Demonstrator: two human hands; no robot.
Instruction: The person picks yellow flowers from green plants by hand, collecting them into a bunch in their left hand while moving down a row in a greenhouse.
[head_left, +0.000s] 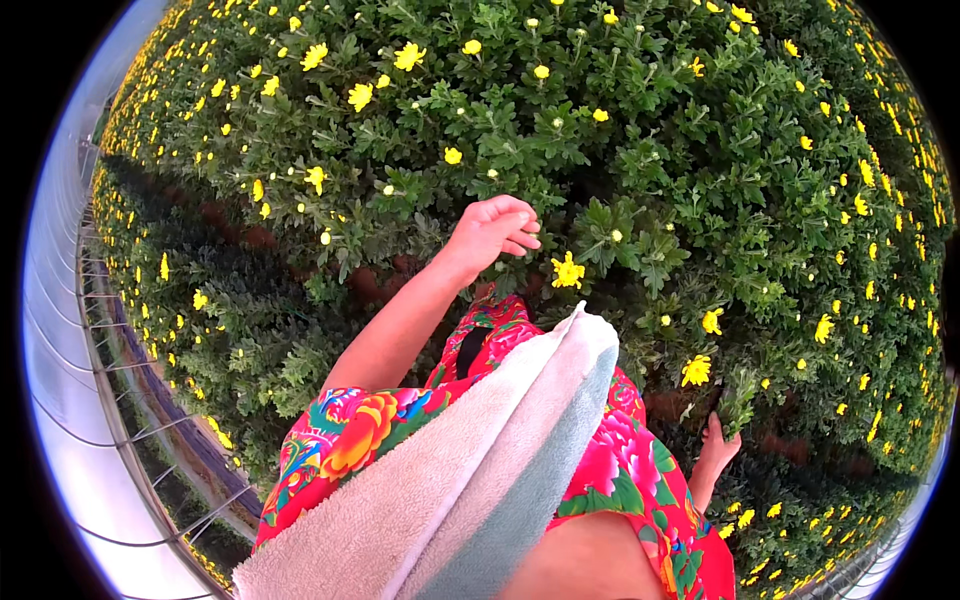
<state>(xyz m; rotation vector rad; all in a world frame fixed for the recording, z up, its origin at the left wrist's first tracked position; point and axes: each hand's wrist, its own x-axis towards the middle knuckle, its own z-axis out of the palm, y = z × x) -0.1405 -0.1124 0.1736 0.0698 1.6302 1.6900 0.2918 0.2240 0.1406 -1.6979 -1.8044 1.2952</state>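
Observation:
My left hand (499, 231) is over the chrysanthemum plants (517, 142) in front of me, fingers curled and thumb laid toward the index finger. A tiny pale bit shows at its fingertips, but whether it is gripped is unclear. Just right of that hand, a yellow chrysanthemum flower (568, 271) stands open, and a pale bud (616, 235) sits above it among leaves. Low at my right side, my right hand (718, 448) is closed around a bunch of leafy green sprigs (739, 401). Something dark and thin shows beside that hand, too small to identify.
A striped towel (480, 457) hangs from me over red floral clothing (360, 427). Dense flowering rows surround me, with a dark furrow (232, 229) at left. Curved greenhouse framing with plastic film (60, 360) runs along the left edge. Yellow blooms (696, 370) stand near my right hand.

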